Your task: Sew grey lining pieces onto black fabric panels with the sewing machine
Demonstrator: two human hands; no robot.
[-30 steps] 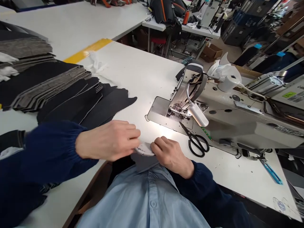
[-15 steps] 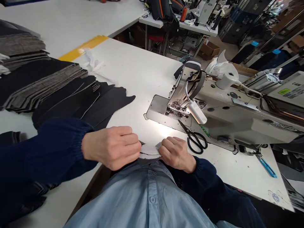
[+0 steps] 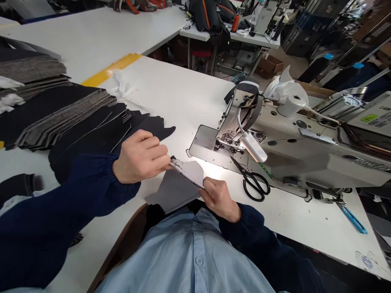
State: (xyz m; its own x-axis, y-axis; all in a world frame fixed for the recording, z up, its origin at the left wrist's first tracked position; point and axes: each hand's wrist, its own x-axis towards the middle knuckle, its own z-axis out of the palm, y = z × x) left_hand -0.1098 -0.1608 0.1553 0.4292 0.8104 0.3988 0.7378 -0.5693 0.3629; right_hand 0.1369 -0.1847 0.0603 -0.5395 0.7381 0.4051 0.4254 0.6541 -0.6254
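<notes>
Fabric panel (image 3: 174, 187), grey, is held just off the table edge at six o'clock, its thick edge (image 3: 187, 176) pinched at one end by the curled left hand (image 3: 142, 156) and at the other by the right hand (image 3: 218, 196). Scissors (image 3: 244, 173) lie at three o'clock from it. The cloth seems light and limp, the edge stiffer, so best gripped at both ends.

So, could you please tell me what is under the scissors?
The scissors have their blades over the metal plate, and the white table shows through the lower handle loop. Anything directly beneath the blades is covered and can't be seen.
</notes>
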